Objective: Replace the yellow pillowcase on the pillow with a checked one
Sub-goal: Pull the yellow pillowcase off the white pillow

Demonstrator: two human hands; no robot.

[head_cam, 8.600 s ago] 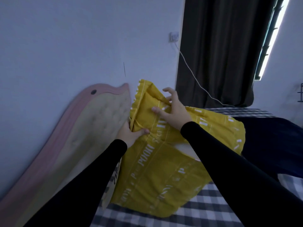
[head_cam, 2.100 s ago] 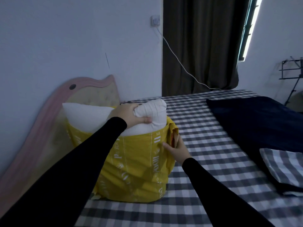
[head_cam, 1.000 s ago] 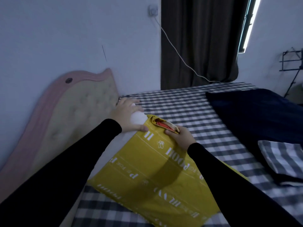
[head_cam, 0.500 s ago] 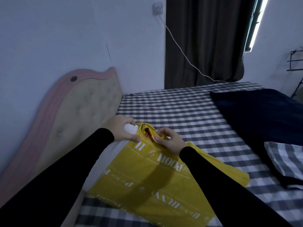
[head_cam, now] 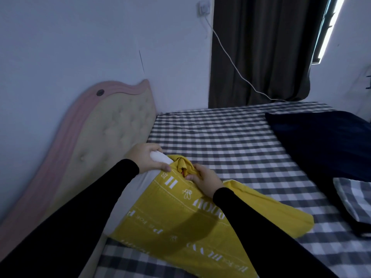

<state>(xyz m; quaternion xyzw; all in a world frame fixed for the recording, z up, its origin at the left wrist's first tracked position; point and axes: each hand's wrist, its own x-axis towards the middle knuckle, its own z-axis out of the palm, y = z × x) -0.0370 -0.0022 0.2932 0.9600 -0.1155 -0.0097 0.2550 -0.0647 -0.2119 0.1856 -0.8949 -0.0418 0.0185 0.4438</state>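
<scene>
The left hand [head_cam: 143, 158] grips a corner of the white fabric pillow [head_cam: 158, 156] beside the padded pink-edged headboard [head_cam: 100, 125]. The right hand [head_cam: 204, 180] pinches the bunched opening of the yellow printed pillowcase [head_cam: 180, 217], which lies on the grey checked bed sheet [head_cam: 220, 141] near the headboard.

Yellow pillowcase [head_cam: 180, 223]: matt printed cloth, bunched under the right hand's fingers [head_cam: 193, 174].
White pillow [head_cam: 160, 157]: smooth cloth inside the left hand's fingers [head_cam: 154, 147].
Cream headboard [head_cam: 112, 133]: tufted padding.
Checked sheet [head_cam: 226, 141]: matt woven cloth.
</scene>
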